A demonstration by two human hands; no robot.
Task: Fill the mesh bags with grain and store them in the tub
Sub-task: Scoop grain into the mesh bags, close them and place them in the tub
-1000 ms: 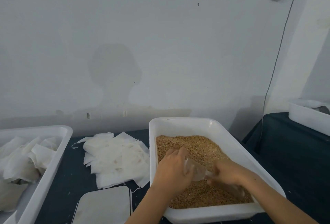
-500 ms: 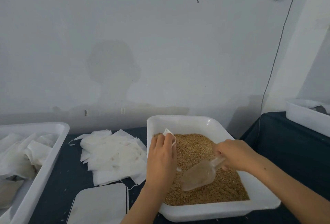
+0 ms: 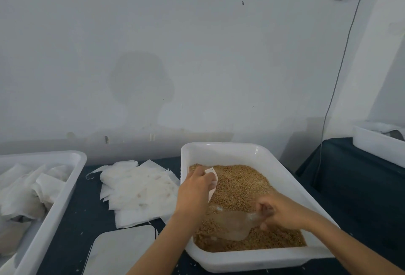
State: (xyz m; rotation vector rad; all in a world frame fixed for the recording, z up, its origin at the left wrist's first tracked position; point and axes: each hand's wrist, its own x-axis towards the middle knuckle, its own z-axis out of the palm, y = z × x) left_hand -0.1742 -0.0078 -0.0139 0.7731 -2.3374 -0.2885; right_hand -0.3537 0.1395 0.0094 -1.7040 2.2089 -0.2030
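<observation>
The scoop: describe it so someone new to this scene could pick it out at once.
Find the white tub of brown grain at centre right of the dark table. Low in it, the right hand grips the handle of a clear plastic scoop lying on the grain. It is see-through, unlike the white mesh bag held by the left hand.

A plain back-room packing space, more small workshop than home kitchen. The landmark is a white tray of grain (image 3: 241, 185) on a table under dark cloth (image 3: 355, 178); left of it lie a heap of flat white mesh bags (image 3: 140, 189) and a white tub (image 3: 54, 206) holding bags, with another white bin (image 3: 377, 143) to its right. Behind the tray rises a bare, stained grey wall (image 3: 153, 55), a cable (image 3: 341, 60) hanging from a plug high on it.
</observation>
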